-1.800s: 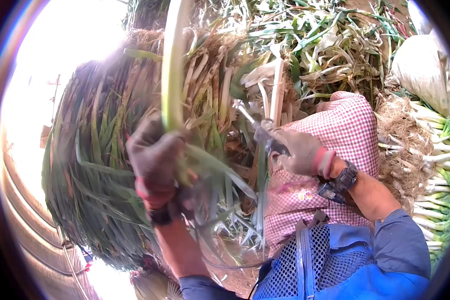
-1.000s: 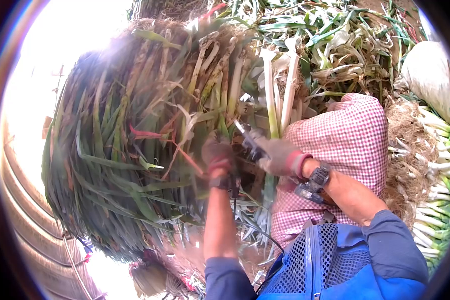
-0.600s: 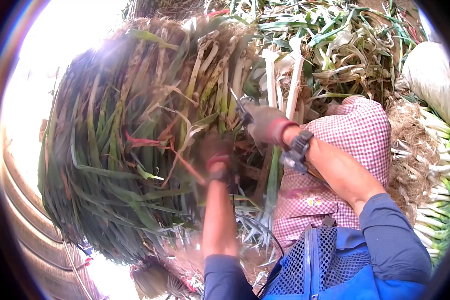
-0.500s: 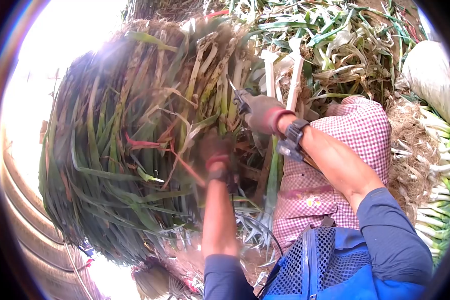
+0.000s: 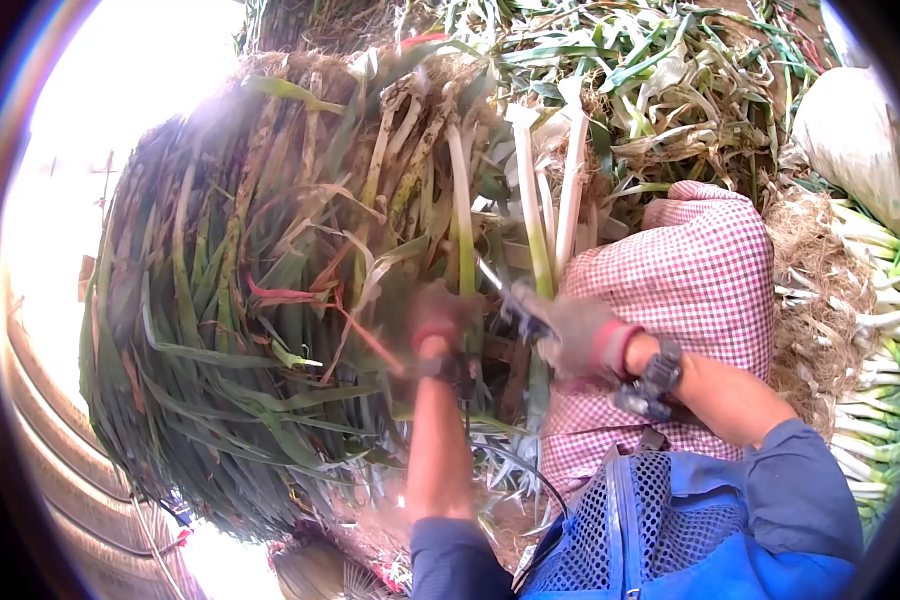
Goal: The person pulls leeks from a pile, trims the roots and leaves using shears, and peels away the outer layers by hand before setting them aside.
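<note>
Bright light floods the left of the head view behind a curved, ribbed wall [image 5: 65,480], and loose leaves [image 5: 690,110] are heaped across the background. Beneath them, a large stack of leafy stalks [image 5: 220,300] is seen on the left, root ends up and dark leaves hanging, with a red tie [image 5: 290,295] lying across it.

At the right edge of this stack a pale stalk [image 5: 461,200] is placed, its long axis nearly upright in the view, white end up and green end down. By that green end the gloved left hand [image 5: 438,312] is held low; it is blurred, and whether its grip is closed around the stalk cannot be told. From this grip, the stalk is seen to extend upward and slightly to the right.

By the gloved right hand [image 5: 582,338], a dark tool with a metal tip [image 5: 522,312] is grasped, the grip closed around its body. The tip is pointed up and to the left, near the stalk's lower part; contact cannot be confirmed. The left hand is the nearer of the two to the stalk.

Just right of the tool, two white stalks [image 5: 572,185] are stood beside a checked bundle [image 5: 670,265]; farther right, rows of white-and-green stalks [image 5: 875,430] are laid out.
</note>
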Action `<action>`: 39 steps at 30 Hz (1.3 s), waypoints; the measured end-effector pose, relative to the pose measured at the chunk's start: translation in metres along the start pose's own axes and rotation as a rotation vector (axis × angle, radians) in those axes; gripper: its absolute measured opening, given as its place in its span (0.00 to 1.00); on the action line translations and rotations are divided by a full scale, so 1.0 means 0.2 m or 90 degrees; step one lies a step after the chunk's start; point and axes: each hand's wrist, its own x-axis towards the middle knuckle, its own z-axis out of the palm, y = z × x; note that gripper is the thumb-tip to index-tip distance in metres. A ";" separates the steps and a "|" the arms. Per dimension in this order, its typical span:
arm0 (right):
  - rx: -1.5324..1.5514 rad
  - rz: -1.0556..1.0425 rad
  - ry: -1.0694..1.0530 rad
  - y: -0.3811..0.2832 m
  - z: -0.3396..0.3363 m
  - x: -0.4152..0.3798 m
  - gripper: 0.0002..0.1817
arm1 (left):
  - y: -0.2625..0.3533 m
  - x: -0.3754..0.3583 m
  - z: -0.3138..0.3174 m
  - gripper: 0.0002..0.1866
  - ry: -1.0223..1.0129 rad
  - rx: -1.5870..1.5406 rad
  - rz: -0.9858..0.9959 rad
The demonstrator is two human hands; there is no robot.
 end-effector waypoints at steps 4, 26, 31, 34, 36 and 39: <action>0.048 0.023 0.122 0.08 -0.16 0.26 0.47 | 0.02 -0.10 0.04 0.28 0.018 -0.002 -0.010; 0.013 -0.010 0.108 0.10 -0.16 -0.06 0.48 | -0.07 -0.50 0.26 0.14 -0.019 -0.264 0.142; 0.033 -0.090 0.143 0.16 -0.14 -0.25 0.52 | 0.02 -0.85 0.30 0.13 -0.076 -0.198 0.254; 0.022 -0.124 0.133 0.08 -0.10 -0.26 0.48 | 0.00 -0.96 0.34 0.15 -0.046 -0.144 0.372; 0.025 -0.090 0.215 0.10 -0.10 -0.17 0.42 | 0.04 -1.00 0.36 0.16 0.003 -0.098 0.419; -0.069 -0.054 0.277 0.06 -0.09 -0.11 0.42 | 0.06 -1.01 0.31 0.16 0.013 -0.001 0.448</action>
